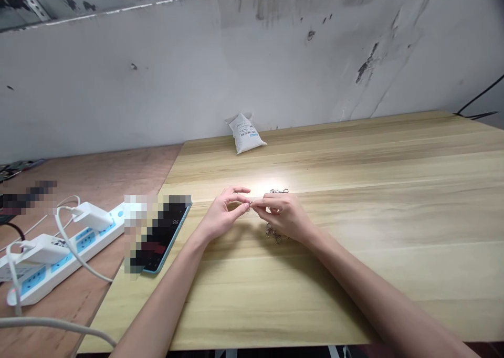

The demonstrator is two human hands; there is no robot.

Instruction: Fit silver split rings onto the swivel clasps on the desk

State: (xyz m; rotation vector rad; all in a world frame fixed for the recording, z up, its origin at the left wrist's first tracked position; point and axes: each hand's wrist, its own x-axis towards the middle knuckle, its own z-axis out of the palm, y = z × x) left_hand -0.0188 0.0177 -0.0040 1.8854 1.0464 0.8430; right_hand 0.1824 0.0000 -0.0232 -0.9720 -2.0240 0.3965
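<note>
Left hand (220, 216) and right hand (289, 216) both have fingers pinched on what looks like a tiny metal piece (249, 206) beside loose metal bits (273, 233), probably fiddly two-handed work needing steadiness next.

The table (394, 216) bears 1 phone (167, 234), 1 packet (246, 134), metal clips (269, 230).

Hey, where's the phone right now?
In the head view, the phone lies at the light table's left edge, between the power strip and the left hand.
</note>
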